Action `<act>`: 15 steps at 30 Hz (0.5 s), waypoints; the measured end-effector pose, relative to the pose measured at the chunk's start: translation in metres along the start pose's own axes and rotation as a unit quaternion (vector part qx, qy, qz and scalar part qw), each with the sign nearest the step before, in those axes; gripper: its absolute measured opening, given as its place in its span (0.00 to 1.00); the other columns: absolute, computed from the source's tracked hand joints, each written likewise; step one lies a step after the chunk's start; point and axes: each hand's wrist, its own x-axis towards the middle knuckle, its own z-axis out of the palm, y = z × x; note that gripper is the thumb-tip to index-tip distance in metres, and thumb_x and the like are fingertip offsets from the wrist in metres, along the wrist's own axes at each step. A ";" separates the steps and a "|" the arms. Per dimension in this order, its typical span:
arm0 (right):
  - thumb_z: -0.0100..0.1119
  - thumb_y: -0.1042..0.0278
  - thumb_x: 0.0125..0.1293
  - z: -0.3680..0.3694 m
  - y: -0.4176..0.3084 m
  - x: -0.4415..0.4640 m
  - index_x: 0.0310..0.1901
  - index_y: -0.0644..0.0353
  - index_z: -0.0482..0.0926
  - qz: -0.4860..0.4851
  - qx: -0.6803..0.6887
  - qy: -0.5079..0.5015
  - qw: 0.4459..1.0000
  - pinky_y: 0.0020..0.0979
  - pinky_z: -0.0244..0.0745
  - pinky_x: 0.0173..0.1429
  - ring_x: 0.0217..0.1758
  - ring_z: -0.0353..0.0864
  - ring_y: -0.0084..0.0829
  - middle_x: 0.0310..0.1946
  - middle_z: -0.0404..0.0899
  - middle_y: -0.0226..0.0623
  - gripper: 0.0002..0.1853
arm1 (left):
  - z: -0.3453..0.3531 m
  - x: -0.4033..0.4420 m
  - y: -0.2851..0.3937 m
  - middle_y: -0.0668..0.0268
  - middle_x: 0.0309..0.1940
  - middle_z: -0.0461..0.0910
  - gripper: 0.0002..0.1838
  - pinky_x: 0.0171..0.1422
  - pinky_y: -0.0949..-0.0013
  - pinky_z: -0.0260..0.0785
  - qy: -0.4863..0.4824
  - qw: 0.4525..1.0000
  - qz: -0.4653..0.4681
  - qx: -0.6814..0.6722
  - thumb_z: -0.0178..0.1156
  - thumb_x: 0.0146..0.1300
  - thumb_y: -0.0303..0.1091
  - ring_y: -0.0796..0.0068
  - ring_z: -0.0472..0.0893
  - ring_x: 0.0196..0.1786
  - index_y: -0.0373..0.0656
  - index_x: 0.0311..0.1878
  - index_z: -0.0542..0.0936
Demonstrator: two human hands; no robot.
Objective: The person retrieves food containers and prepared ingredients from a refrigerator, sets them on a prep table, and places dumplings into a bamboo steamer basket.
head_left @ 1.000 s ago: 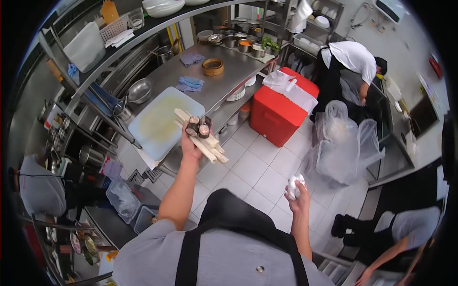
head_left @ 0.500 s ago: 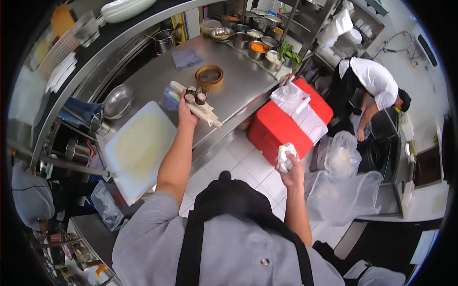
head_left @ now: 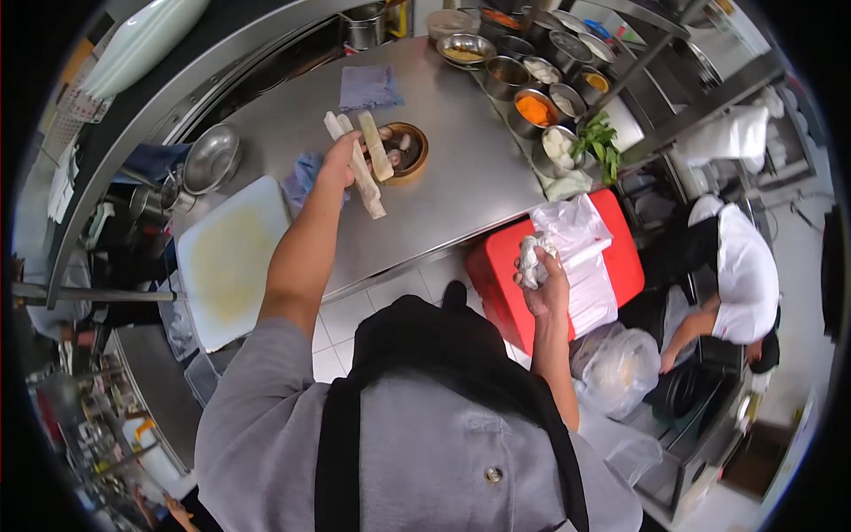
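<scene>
My left hand (head_left: 339,161) is closed around long, pale, flat strips (head_left: 365,182) whose exact kind I cannot make out. One strip (head_left: 377,146) tilts over the left side of a round bamboo steamer (head_left: 422,158) on the steel table. Several small, pinkish-and-dark pieces (head_left: 395,157) lie inside the steamer, partly hidden by that strip. Under my left wrist is a crumpled blue cloth (head_left: 302,180). Held above the red box (head_left: 498,282), away from the table, my right hand (head_left: 551,288) grips a crumpled white bundle (head_left: 534,259) that looks like cloth or plastic.
A stained white cutting board (head_left: 232,266) and a metal bowl (head_left: 213,160) are at the left. Farther back lies a folded blue cloth (head_left: 370,89). Metal ingredient pots (head_left: 508,78) crowd the right corner beside green leaves (head_left: 599,146). A co-worker (head_left: 746,270) bends over near plastic bags (head_left: 616,368).
The small dark-edged pieces have gone from atop the pale strips in my left hand into the steamer. The strips have tilted toward it. My right hand keeps the white bundle, and the view has shifted.
</scene>
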 end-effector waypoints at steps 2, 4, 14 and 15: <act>0.59 0.66 0.70 0.009 -0.024 0.026 0.59 0.53 0.73 -0.006 -0.032 -0.033 0.999 0.34 0.77 0.33 0.37 0.83 0.36 0.45 0.83 0.37 0.17 | 0.002 -0.005 0.008 0.60 0.53 0.77 0.27 0.49 0.48 0.76 0.032 0.999 0.013 0.012 0.61 0.69 0.45 0.54 0.80 0.51 0.52 0.69 0.69; 0.60 0.66 0.70 0.008 -0.040 0.055 0.58 0.54 0.73 0.017 -0.048 -0.048 0.998 0.33 0.76 0.32 0.37 0.83 0.35 0.43 0.83 0.37 0.17 | 0.006 -0.020 0.015 0.61 0.52 0.77 0.28 0.46 0.49 0.76 0.053 0.998 -0.002 0.040 0.61 0.69 0.44 0.54 0.82 0.45 0.51 0.70 0.68; 0.63 0.71 0.69 0.028 -0.069 0.120 0.57 0.56 0.73 0.109 -0.083 -0.109 0.985 0.34 0.79 0.28 0.36 0.85 0.37 0.43 0.83 0.39 0.17 | 0.030 0.007 -0.002 0.59 0.36 0.82 0.21 0.39 0.56 0.77 0.210 0.961 0.091 0.155 0.74 0.56 0.39 0.64 0.83 0.37 0.30 0.44 0.83; 0.63 0.71 0.69 0.029 -0.067 0.121 0.57 0.56 0.73 0.108 -0.085 -0.115 0.984 0.34 0.79 0.27 0.35 0.85 0.37 0.42 0.83 0.39 0.17 | 0.032 0.023 0.003 0.56 0.41 0.84 0.24 0.41 0.57 0.77 0.252 0.934 0.104 0.231 0.75 0.54 0.39 0.63 0.85 0.40 0.29 0.47 0.83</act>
